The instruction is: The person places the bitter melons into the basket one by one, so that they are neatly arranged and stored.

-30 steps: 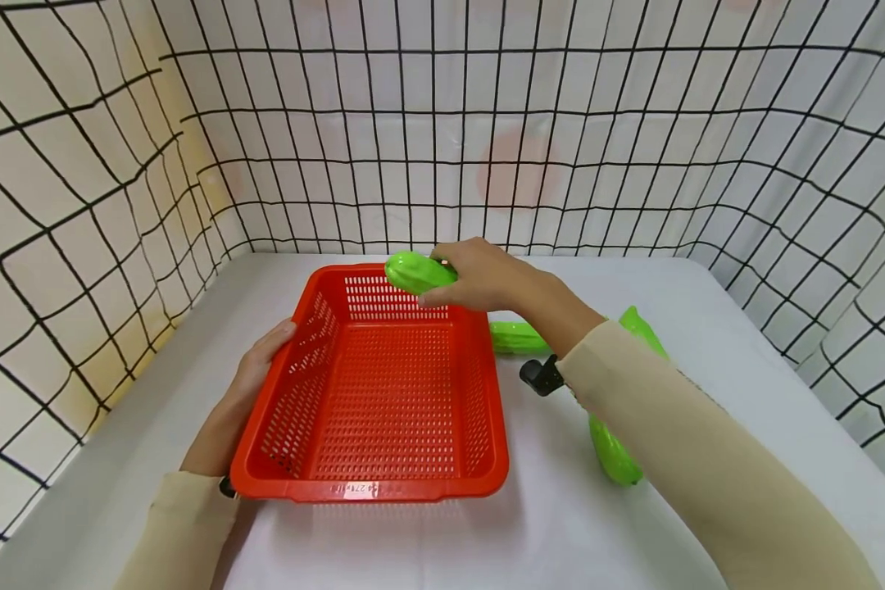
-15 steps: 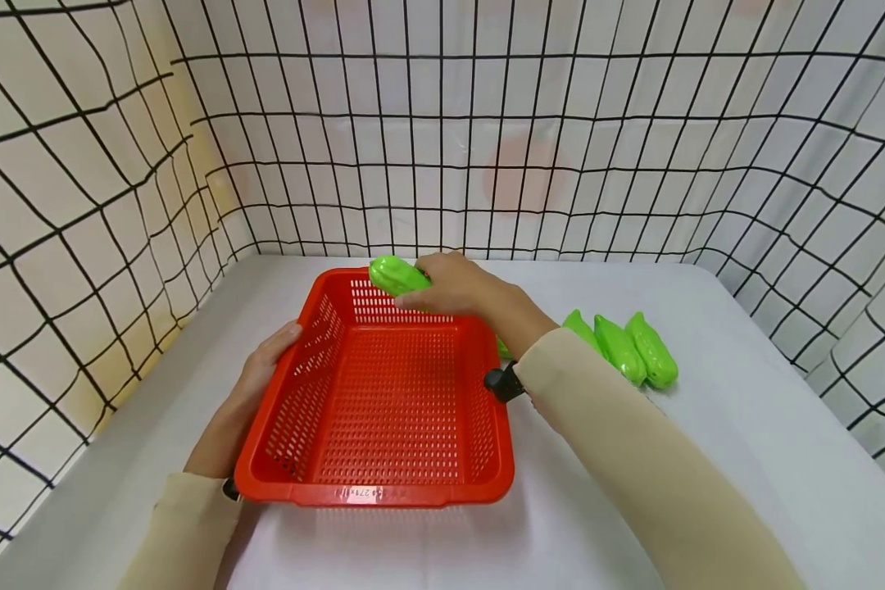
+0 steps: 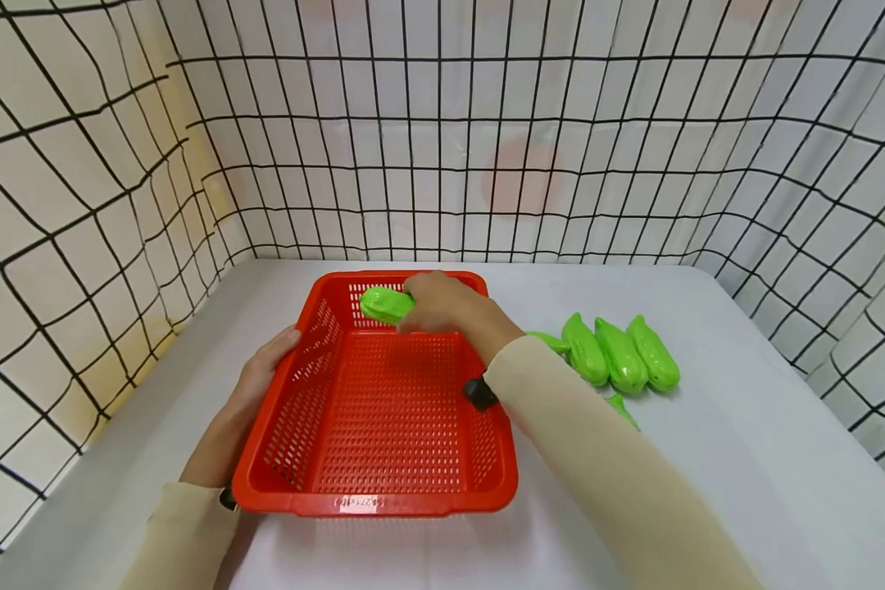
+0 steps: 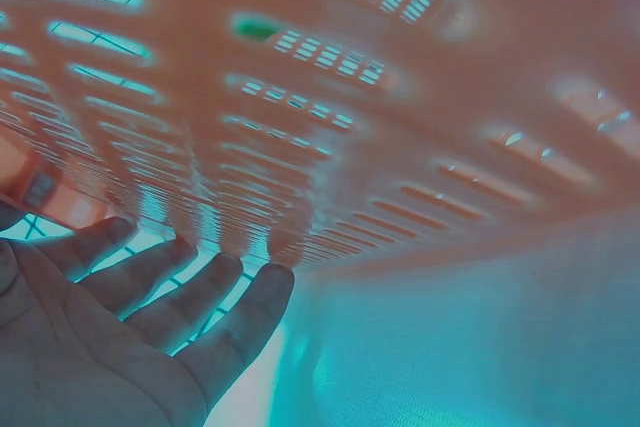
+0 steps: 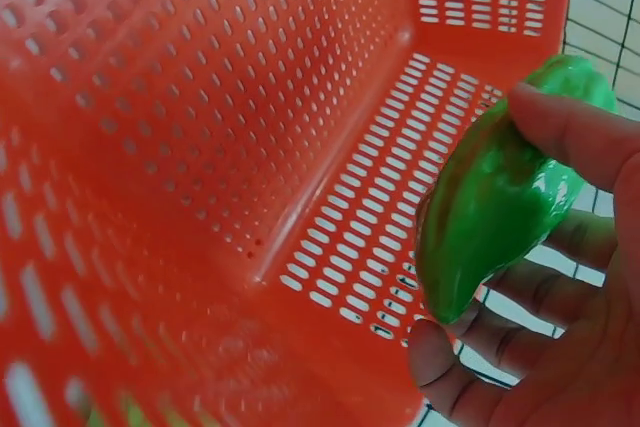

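In the head view a red perforated plastic basket (image 3: 378, 504) stands on the white surface. My right hand (image 3: 442, 303) reaches over its far right corner and holds a glossy green ridged vegetable (image 3: 386, 305) with a tapered tip inside the far end, above the basket's floor. Thumb and fingers grip that vegetable (image 5: 500, 202) in the right wrist view. At the basket's left side, my left hand (image 3: 254, 377) rests against the outer wall. The left wrist view shows the fingers of this hand (image 4: 120, 317) nearly straight, their tips at the wall.
Three similar green vegetables (image 3: 621, 356) lie side by side right of the basket. Parts of two more, one green vegetable (image 3: 549, 340) and another green vegetable (image 3: 623, 410), show around my right sleeve. Black wire mesh (image 3: 516, 123) surrounds the surface at the back and sides.
My right hand has carried the green vegetable left and down, from the far rim into the basket. Moving aside, my right forearm has uncovered more vegetables. My left hand stays at the basket.
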{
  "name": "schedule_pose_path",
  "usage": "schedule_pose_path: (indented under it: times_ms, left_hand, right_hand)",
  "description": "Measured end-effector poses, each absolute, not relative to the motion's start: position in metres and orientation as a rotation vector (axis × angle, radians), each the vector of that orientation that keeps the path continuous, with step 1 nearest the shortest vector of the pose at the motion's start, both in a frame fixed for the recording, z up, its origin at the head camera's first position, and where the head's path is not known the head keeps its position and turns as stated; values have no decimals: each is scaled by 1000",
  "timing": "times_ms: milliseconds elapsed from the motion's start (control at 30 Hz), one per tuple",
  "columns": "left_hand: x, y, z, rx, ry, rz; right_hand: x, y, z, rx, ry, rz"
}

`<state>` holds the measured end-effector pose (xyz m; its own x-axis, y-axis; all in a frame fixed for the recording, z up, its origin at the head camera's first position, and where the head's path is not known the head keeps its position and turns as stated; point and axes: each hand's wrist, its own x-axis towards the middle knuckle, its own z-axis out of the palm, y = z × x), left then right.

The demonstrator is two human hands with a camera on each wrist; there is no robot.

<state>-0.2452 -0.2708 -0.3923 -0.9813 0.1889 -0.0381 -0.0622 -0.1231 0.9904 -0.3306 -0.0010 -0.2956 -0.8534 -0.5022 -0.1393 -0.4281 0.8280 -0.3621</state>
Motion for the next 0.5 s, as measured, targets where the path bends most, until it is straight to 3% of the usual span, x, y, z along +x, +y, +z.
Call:
schedule_pose_path:
  times_ms: [500]
  left_hand:
    - [-244,-270,-392,121,1963,2213]
  right_hand:
    - [-347,-11,-308,-556,2770,-345]
